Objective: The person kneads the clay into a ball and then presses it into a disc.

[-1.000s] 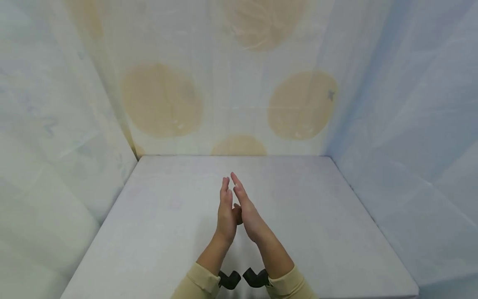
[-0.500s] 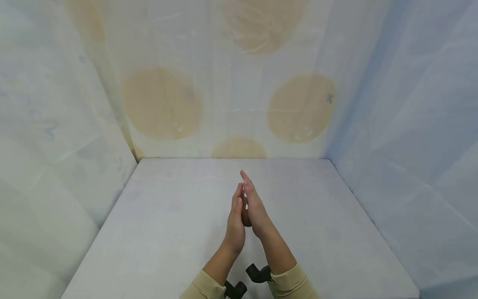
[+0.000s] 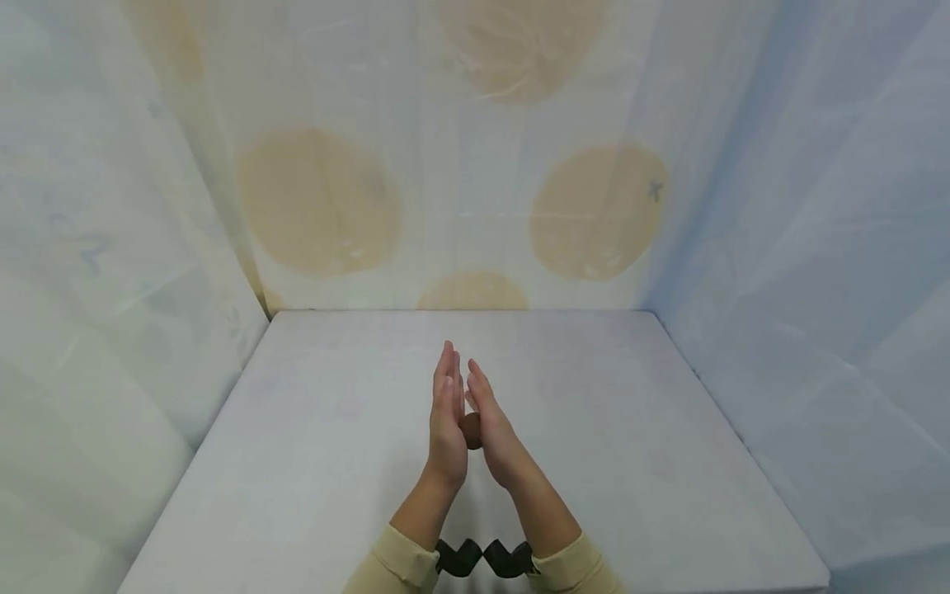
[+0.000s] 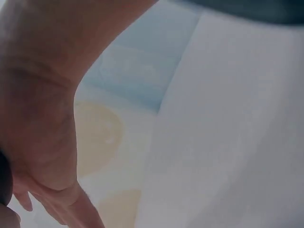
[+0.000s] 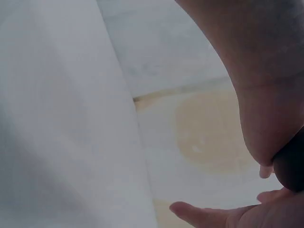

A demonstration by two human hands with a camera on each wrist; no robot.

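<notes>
Above the middle of the white table (image 3: pixel 616 470), my two hands stand upright, palm against palm, fingers straight and pointing away from me. A small brown ball (image 3: pixel 471 431) is pressed between the left hand (image 3: pixel 447 412) and the right hand (image 3: pixel 491 422); only a sliver of it shows. The left fingertips reach a little farther forward than the right ones. In the left wrist view the left palm (image 4: pixel 40 123) fills the left side. The right wrist view shows the right palm (image 5: pixel 266 90) lying on the dark ball (image 5: pixel 290 167), with the left hand's fingers (image 5: pixel 213 216) below.
Pale sheets wall in the table on three sides: a back sheet with large yellow circles (image 3: pixel 319 200), a whitish one (image 3: pixel 96 272) on the left, a bluish one (image 3: pixel 831 272) on the right. Black wrist mounts (image 3: pixel 482 558) sit at my cuffs.
The palms keep sliding against each other around the ball. Since half a second ago the left hand has slid forward and the right hand back; both moved slightly left.
</notes>
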